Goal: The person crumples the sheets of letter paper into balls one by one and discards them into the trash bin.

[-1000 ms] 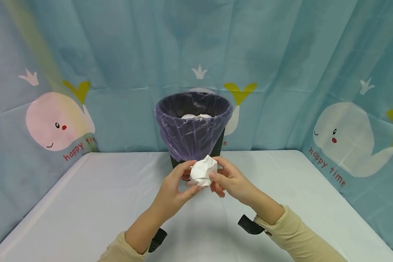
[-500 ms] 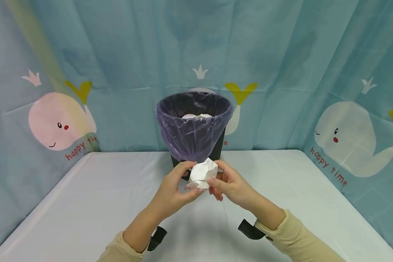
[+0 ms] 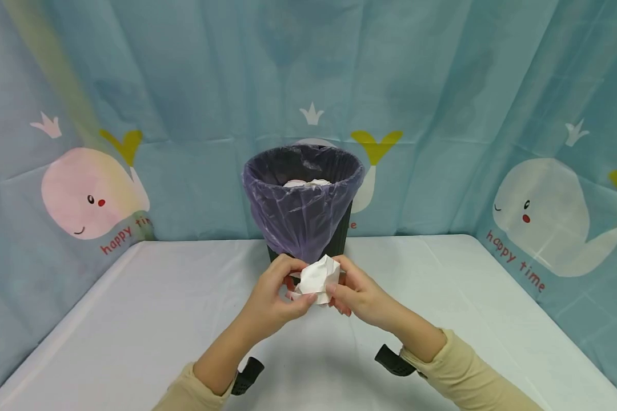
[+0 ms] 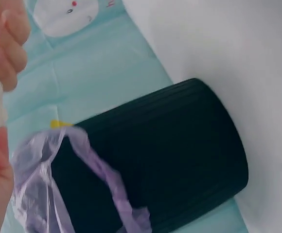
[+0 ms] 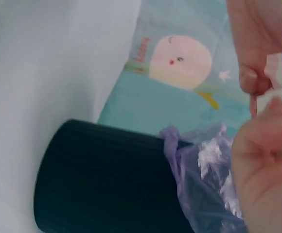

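Note:
A crumpled piece of white paper (image 3: 319,278) is held between both hands, in front of the bin. My left hand (image 3: 272,294) pinches its left side between thumb and fingers, while my right hand (image 3: 367,292) pinches the right side. Coloured print shows on part of the paper (image 5: 281,69) in the right wrist view. Close behind the hands stands a dark bin (image 4: 175,155), lined with a purple plastic bag (image 3: 300,211) folded over its rim. Inside it lie some whitish crumpled pieces (image 3: 305,183). The far fingers are partly hidden by the paper.
The bin stands on a white-covered table (image 3: 200,319), near its back edge. A blue curtain (image 3: 200,85) with whale prints encloses the back and sides. Dark wrist mounts (image 3: 395,361) hang under the forearms.
The hands and the paper have come slightly lower and nearer. The paper has been turned a little between the fingers, with a flap now showing at its lower left.

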Tool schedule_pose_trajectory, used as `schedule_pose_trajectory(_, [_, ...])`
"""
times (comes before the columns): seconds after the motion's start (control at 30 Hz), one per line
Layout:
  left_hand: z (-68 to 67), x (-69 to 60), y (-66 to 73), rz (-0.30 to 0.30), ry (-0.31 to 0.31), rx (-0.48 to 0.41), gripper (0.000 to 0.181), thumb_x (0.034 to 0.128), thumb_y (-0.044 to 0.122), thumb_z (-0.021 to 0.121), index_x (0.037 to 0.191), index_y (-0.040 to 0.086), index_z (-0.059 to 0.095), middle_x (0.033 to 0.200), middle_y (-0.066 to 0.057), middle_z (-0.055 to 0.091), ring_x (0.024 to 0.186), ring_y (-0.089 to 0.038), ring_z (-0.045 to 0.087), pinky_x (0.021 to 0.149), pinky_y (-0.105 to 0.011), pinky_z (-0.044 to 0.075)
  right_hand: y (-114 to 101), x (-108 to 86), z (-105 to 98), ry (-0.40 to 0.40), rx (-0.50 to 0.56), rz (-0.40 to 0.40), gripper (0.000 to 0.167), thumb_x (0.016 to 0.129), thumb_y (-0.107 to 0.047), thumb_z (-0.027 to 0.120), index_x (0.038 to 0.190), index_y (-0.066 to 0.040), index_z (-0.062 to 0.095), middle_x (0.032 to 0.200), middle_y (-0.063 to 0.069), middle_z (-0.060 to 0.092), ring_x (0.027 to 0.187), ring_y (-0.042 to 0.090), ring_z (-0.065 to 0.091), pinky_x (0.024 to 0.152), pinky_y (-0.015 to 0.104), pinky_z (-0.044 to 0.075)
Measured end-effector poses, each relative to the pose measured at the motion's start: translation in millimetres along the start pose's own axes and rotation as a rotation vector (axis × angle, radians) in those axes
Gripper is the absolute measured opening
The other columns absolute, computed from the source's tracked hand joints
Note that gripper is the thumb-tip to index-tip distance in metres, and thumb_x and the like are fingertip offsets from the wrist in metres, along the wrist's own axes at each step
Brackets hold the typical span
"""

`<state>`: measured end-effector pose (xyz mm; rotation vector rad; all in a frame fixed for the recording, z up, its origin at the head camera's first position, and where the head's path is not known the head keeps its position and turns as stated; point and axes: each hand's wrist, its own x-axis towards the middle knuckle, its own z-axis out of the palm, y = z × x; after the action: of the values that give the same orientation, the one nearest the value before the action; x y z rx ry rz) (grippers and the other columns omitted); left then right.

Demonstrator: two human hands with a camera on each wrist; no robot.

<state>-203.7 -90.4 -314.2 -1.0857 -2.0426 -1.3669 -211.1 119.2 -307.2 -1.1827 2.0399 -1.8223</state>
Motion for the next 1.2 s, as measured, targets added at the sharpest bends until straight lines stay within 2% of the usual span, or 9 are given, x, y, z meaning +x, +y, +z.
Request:
schedule_pose_trajectory(0.2, [10.4, -0.5, -0.8, -0.01, 0.053, -0.044, 0.02, 0.0769, -0.002, 0.065, 0.092, 0.005, 0.055, 0.085, -0.001, 0.047, 0.072, -0.012, 0.044, 0.056, -0.021, 0.04, 2, 1.2, 2, 0.068, 0.027, 0.036, 0.03, 0.098, -0.014, 0.05, 0.114, 0.008, 0.037, 0.07, 0.002, 0.047, 0.053, 0.008, 0.036, 0.046, 0.023, 0.028])
schedule_pose_trajectory(0.37, [17.0, 4.5, -4.2, -0.036, 0.099, -0.078, 0.012, 0.0772, 0.0, 0.06, 0.083, 0.005, 0.051, 0.079, -0.001, 0.045, 0.069, -0.013, 0.041, 0.053, -0.022, 0.036, 4, 7.1, 11, 0.246, 0.085, -0.011, 0.021, 0.091, -0.003, 0.054, 0.101, 0.01, 0.041, 0.073, -0.004, 0.053, 0.052, 0.005, 0.03, 0.045, 0.021, 0.021])
schedule_pose_trajectory(0.5, [14.8, 5.0, -9.2, -0.001, 0.106, -0.149, 0.012, 0.0751, -0.004, 0.058, 0.081, 0.003, 0.051, 0.076, -0.004, 0.045, 0.066, -0.013, 0.04, 0.05, -0.023, 0.036, 4, 11.8, 22, 0.347, 0.114, -0.081, 0.015, 0.085, 0.003, 0.053, 0.09, 0.012, 0.042, 0.072, -0.006, 0.053, 0.054, 0.004, 0.035, 0.046, 0.018, 0.027])
schedule_pose_trajectory(0.6, [7.8, 4.8, -11.1, -0.014, 0.044, -0.219, 0.012, 0.0779, -0.009, 0.057, 0.086, -0.001, 0.053, 0.08, -0.008, 0.047, 0.069, -0.013, 0.044, 0.054, -0.022, 0.04, 5, 13.1, 25, 0.358, 0.08, -0.124, 0.012, 0.084, 0.005, 0.053, 0.085, 0.013, 0.044, 0.075, -0.004, 0.056, 0.06, 0.005, 0.046, 0.052, 0.017, 0.04])
schedule_pose_trajectory(0.73, [-1.9, 5.3, -6.3, -0.194, -0.049, -0.241, 0.03, 0.0894, -0.006, 0.058, 0.119, -0.008, 0.054, 0.117, -0.02, 0.053, 0.093, -0.023, 0.056, 0.073, -0.024, 0.051, 5, 13.0, 17, 0.346, -0.135, -0.196, 0.011, 0.085, 0.011, 0.058, 0.087, 0.005, 0.049, 0.082, 0.003, 0.057, 0.061, 0.006, 0.048, 0.054, 0.019, 0.043])
schedule_pose_trajectory(0.83, [-5.6, 5.3, 1.2, -0.406, -0.081, -0.226, 0.057, 0.0957, 0.007, 0.059, 0.145, -0.003, 0.034, 0.144, -0.02, 0.039, 0.109, -0.03, 0.057, 0.082, -0.028, 0.052, 6, 13.2, 10, 0.382, -0.367, -0.279, 0.022, 0.083, 0.015, 0.064, 0.092, -0.002, 0.053, 0.085, 0.012, 0.059, 0.059, 0.007, 0.047, 0.051, 0.022, 0.043])
schedule_pose_trajectory(0.9, [-5.8, 5.3, 5.2, -0.511, -0.087, -0.259, 0.067, 0.0972, 0.014, 0.059, 0.151, 0.001, 0.022, 0.147, -0.018, 0.037, 0.111, -0.027, 0.059, 0.083, -0.028, 0.051, 7, 13.3, 8, 0.4, -0.492, -0.319, 0.026, 0.081, 0.015, 0.065, 0.095, -0.004, 0.056, 0.089, 0.015, 0.062, 0.063, 0.01, 0.05, 0.052, 0.024, 0.047])
schedule_pose_trajectory(1.03, [-4.0, 6.2, 7.8, -0.529, -0.058, -0.397, 0.064, 0.0968, 0.012, 0.06, 0.148, -0.002, 0.024, 0.128, -0.021, 0.05, 0.098, -0.019, 0.06, 0.079, -0.026, 0.051, 9, 12.2, 7, 0.316, -0.548, -0.375, 0.023, 0.086, 0.006, 0.066, 0.105, -0.003, 0.058, 0.097, 0.015, 0.062, 0.076, 0.013, 0.054, 0.057, 0.026, 0.051])
schedule_pose_trajectory(1.2, [-3.8, 5.5, 8.2, -0.517, 0.024, -0.499, 0.052, 0.0942, 0.001, 0.057, 0.139, -0.008, 0.032, 0.119, -0.021, 0.052, 0.097, -0.012, 0.058, 0.082, -0.023, 0.051, 8, 10.9, 3, 0.163, -0.522, -0.411, 0.03, 0.095, -0.032, 0.058, 0.11, -0.006, 0.057, 0.099, 0.012, 0.056, 0.083, 0.015, 0.051, 0.061, 0.026, 0.05])
